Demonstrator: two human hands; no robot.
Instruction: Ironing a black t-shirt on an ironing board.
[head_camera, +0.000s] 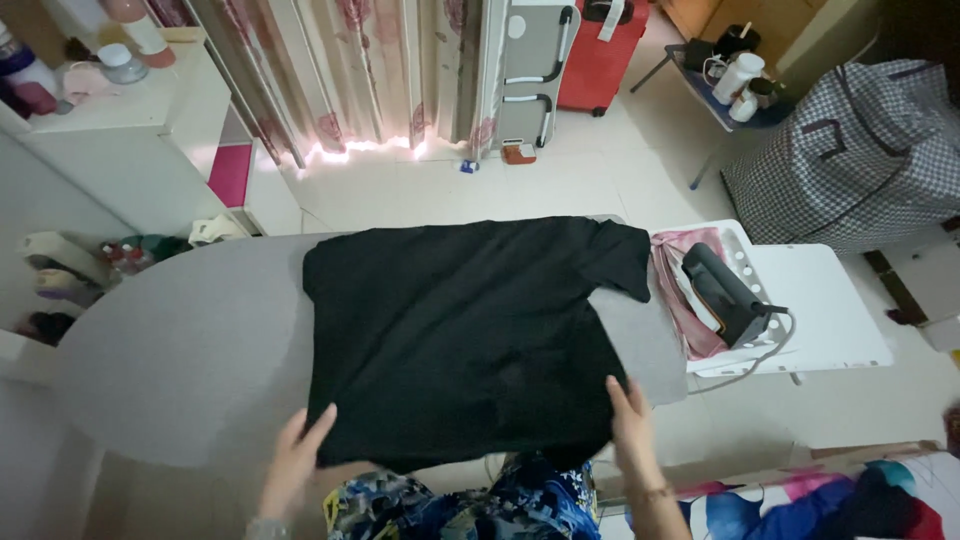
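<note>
While the black shirt (470, 335) lay flat across the grey ironing board (170, 350), the left hand (295, 455) and right hand (632, 420) pinched its near hem, well apart. Smoothing seemed underway. Any next move called for an even pull, with the iron (725, 295) resting far right.

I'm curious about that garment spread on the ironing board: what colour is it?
Plain black. The shirt shows best in the head view, both hands at its near edge.

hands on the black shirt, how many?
2: left hand on the black shirt at its near-left hem corner, right hand at its near-right corner. None hidden.
</note>
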